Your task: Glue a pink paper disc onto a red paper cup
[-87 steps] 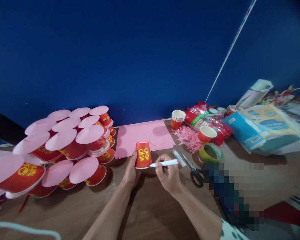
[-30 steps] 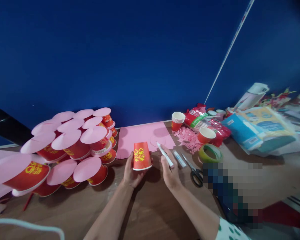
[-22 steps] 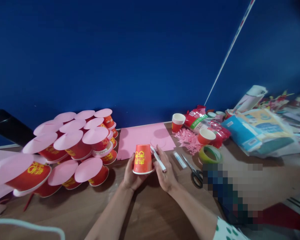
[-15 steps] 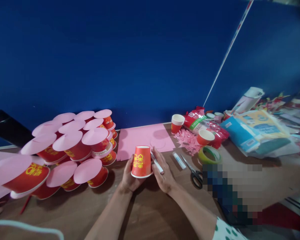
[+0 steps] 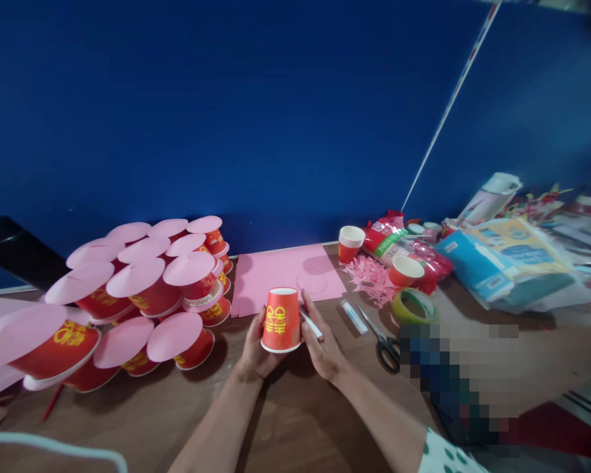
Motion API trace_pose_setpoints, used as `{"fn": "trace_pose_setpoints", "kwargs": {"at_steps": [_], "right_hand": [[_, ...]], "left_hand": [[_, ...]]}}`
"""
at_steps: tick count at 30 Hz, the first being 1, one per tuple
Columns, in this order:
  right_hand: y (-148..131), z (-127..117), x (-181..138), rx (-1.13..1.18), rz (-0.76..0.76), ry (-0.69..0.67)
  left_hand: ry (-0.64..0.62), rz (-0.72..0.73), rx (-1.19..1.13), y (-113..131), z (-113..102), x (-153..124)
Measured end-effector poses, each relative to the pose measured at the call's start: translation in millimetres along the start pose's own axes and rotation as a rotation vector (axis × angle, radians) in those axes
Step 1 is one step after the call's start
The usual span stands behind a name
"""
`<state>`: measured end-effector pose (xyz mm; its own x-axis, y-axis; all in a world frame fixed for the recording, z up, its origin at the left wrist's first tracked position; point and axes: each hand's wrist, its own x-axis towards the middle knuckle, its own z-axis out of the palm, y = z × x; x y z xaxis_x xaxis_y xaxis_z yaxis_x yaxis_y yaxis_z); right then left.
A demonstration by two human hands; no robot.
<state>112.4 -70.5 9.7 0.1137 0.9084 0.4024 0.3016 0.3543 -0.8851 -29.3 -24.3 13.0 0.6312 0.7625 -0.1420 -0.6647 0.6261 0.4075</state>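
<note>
1 red paper cup [image 5: 282,322], upside down, gripped by the left hand [image 5: 256,348] over the table [image 5: 300,420], just in front of pink sheets [image 5: 261,276]. White pen [image 5: 312,325] held narrowly in the right hand [image 5: 322,345]; contact with the cup hard to tell. Apparently done, at left: more than 10 pink discs [image 5: 190,268] atop red cups [image 5: 197,351]. Apparently undone: no disc on the held cup, faint circle [image 5: 311,281] on the sheets uncut. Hidden: most left fingers, the pen's far end. Cut off: leftmost disc. Pixelated: lower-right patch [image 5: 453,381].
</note>
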Motion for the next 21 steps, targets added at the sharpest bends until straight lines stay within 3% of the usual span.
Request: {"fn": "trace_pose_setpoints", "kwargs": {"at_steps": [6, 16, 21], "right_hand": [[1, 2, 0, 0.05, 0.022, 0.025], [-5, 2, -6, 0.165, 0.088, -0.113], [-27, -9, -26, 0.025, 0.214, -0.076]], "left_hand": [[-0.007, 0.03, 0.0, -1, -4, 1], [0.013, 0.059, -0.042, 8, 2, 0], [0.001, 0.066, -0.092, 15, 2, 0]]}}
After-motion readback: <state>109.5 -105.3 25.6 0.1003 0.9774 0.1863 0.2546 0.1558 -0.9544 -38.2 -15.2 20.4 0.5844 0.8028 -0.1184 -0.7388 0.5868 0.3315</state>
